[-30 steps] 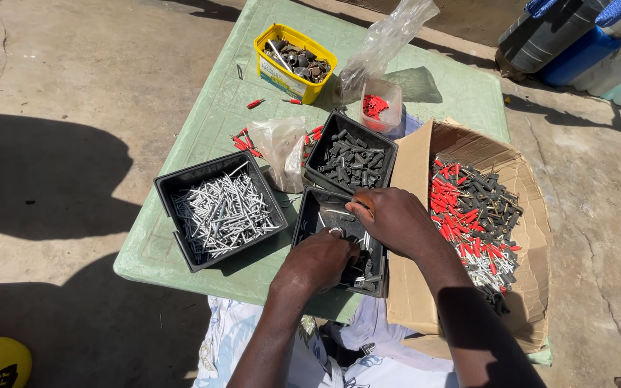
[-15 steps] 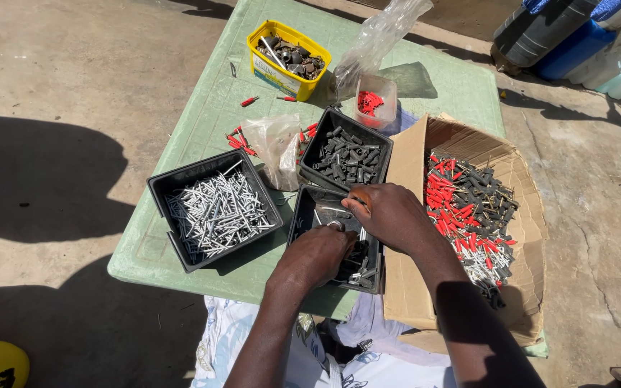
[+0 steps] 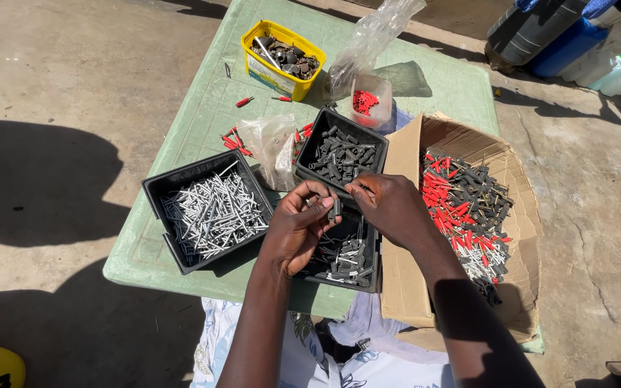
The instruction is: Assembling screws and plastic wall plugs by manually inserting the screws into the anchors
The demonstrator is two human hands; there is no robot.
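Sunlit concrete ground surrounds a pale green table (image 3: pixel 203 122), over whose near edge both hands are held. A small grey plug (image 3: pixel 335 208) is pinched between the fingertips of the left hand (image 3: pixel 297 226), and the same piece is met from the other side by the curled fingers of the right hand (image 3: pixel 391 206) (whether it is actually gripped there cannot be told). Directly beneath the hands a black tray (image 3: pixel 357 276) of mixed grey pieces is seen. Just behind it a second black tray (image 3: pixel 342 153) is filled with grey plugs. To the left, a larger black tray (image 3: pixel 174 183) of silver screws is set, touching the near tray. A crumpled clear bag (image 3: pixel 271 144) is lying between the trays. On the right, an open cardboard box (image 3: pixel 404 280) is loaded with red, grey and silver parts. Farther back, a yellow tub (image 3: pixel 264 68) of dark metal bits and a clear cup (image 3: pixel 370 104) of red pieces are placed.
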